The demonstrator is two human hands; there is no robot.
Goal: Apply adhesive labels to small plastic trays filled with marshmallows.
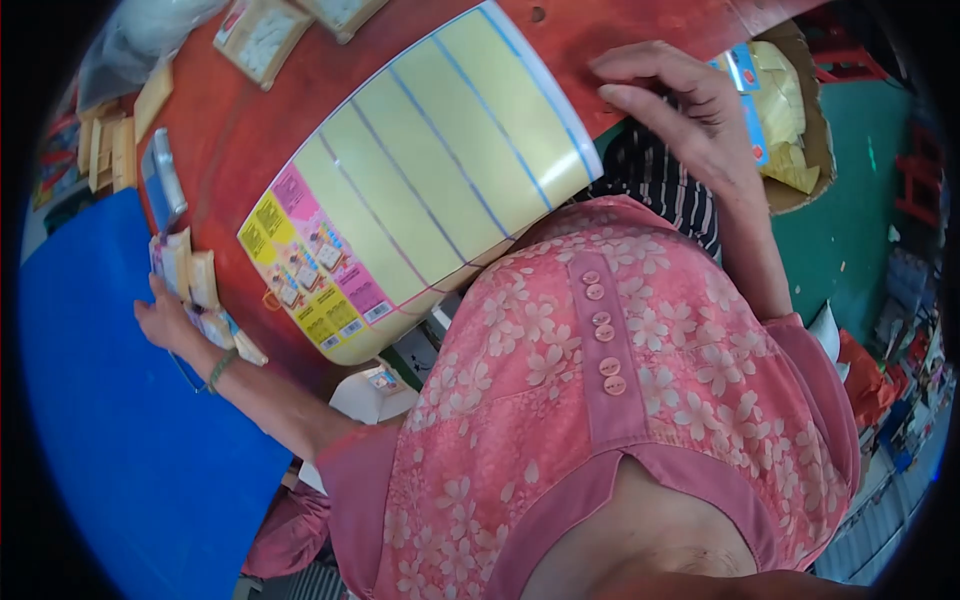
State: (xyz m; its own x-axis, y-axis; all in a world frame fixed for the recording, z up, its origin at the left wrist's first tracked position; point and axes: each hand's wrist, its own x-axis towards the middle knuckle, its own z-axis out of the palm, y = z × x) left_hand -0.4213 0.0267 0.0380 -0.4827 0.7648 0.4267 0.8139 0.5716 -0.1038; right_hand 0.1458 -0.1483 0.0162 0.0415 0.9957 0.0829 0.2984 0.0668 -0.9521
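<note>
My left hand (172,318) is at the left edge of the red table, its visible fingers apart beside a group of small light-wood boxes (203,278). Some fingers are hidden against the boxes. My right hand (690,110) hovers over the table's near edge on the right, with thumb and forefinger stretched out and nothing visible between them. Between my hands lies a large glossy sheet (430,160), pale yellow with blue and purple lines. Pink and yellow printed labels run along its left end. The sheet curves down over the table edge in front of me.
The red table (240,160) holds shallow wooden trays (262,42) with white pieces at the back. A blue board (130,430) is on the left. To the right, a cardboard box (812,110) contains yellow and blue packages. A white object (368,397) sits below the sheet.
</note>
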